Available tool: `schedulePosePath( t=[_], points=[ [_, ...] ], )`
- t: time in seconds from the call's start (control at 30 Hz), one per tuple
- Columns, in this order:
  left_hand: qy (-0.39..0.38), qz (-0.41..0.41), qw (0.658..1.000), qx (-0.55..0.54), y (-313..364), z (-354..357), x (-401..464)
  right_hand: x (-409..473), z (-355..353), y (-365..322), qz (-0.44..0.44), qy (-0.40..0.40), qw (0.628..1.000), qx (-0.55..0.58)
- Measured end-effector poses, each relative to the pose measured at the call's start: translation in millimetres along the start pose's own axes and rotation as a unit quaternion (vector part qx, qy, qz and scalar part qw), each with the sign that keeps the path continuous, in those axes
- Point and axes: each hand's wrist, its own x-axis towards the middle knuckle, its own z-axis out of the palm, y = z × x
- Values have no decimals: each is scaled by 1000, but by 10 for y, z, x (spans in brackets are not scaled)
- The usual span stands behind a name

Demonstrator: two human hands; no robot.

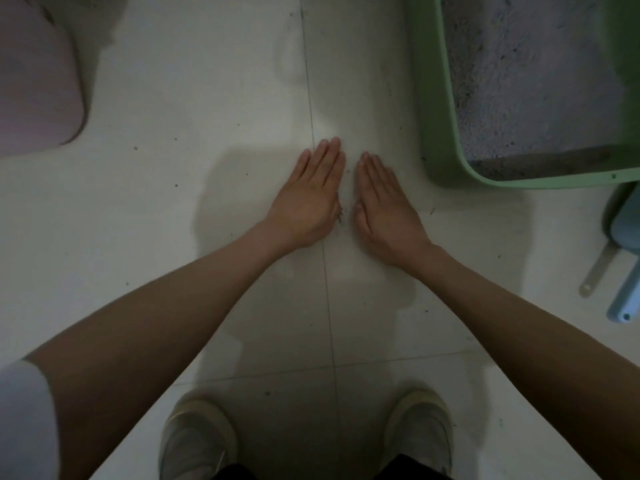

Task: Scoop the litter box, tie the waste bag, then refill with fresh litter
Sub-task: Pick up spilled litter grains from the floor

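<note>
Left hand [308,199] and right hand [388,209] flat on floor [173,202], fingers straight, pressed together, holding nothing, debris speck [340,214] between; green litter box [436,109] beside right hand.

Both your arms reach forward and down, bare from above the elbow, converging toward the middle so the forearms form a narrow V. Your left hand [310,194] lies flat, back up, fingers straight and pressed together, pointing away from you and angled slightly to the right. Your right hand [384,202] mirrors it — flat, back up, fingers straight and together, angled slightly to the left. The two hands sit just beside each other without touching, a thin gap between them, fingertips nearer than the wrists. Neither hand holds anything. A white sleeve [24,420] covers your left upper arm — your feet [197,441] stand apart below.
</note>
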Motion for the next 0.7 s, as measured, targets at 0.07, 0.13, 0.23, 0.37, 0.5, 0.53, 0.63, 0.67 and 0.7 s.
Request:
schedulePosePath(
  t=[0.07, 0.13, 0.23, 0.37, 0.5, 0.53, 0.63, 0.67, 0.7],
  points=[
    [5, 13, 1000, -19, 10, 55, -70, -69, 18, -15, -29, 10, 1000, 7],
    [26, 37, 998, -41, 25, 125, -260, -203, 24, -25, -58, 14, 998, 27],
    [47, 59, 993, -89, 79, 173, -535, -407, 13, -60, -72, -2, 995, 68],
    [96, -7, 990, -100, 33, 70, -610, -239, -27, -94, -33, 4, 998, 55],
    [63, -119, 989, -64, -124, -15, -616, 73, -101, -101, -37, -35, 998, 25],
    [59, -129, 988, -58, -150, -7, -632, 82, -92, -126, -51, -38, 998, 19],
    [62, -130, 989, -37, -139, 74, -673, -65, 25, -205, -94, -32, 995, -2],
    [59, -130, 989, -41, -112, 114, -672, -139, 68, -228, -111, -29, 993, -3],
    [58, -123, 990, -48, -77, 136, -666, -212, 98, -245, -127, -25, 992, 3]
  ],
)
